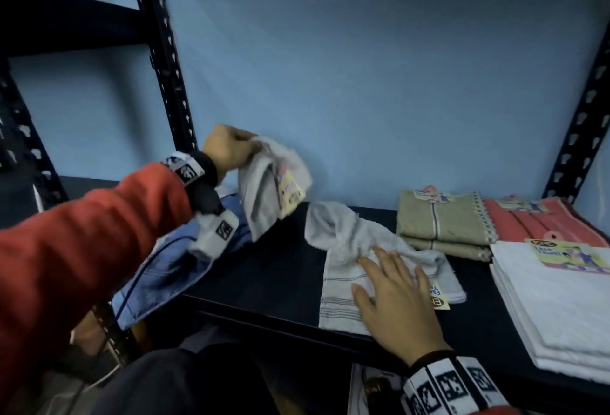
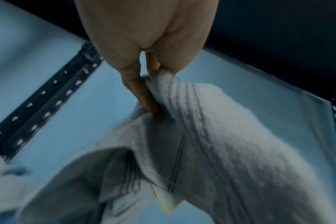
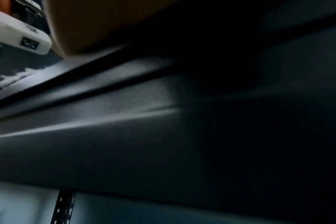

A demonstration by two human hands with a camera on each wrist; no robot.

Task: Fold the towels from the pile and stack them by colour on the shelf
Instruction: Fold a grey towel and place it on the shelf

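My left hand [image 1: 231, 147] holds up a grey striped towel [image 1: 267, 183] by one corner above the left part of the dark shelf [image 1: 264, 269]; a yellow tag hangs from it. In the left wrist view the fingers [image 2: 142, 92] pinch the grey towel [image 2: 211, 136], which hangs down. A second grey towel [image 1: 350, 249] lies rumpled on the shelf's middle. My right hand [image 1: 392, 292] rests flat on it with spread fingers. A blue towel [image 1: 158, 269] sits under my left forearm and droops over the shelf's front edge. The right wrist view is dark and shows only the shelf edge [image 3: 125, 121].
Folded stacks stand at the right: olive towels [image 1: 442, 223], salmon-red towels [image 1: 541, 220] behind, white towels [image 1: 561, 302] in front with a label on top. Black perforated uprights [image 1: 165, 61] frame the shelf against a blue wall. An upper shelf [image 1: 66, 18] is at top left.
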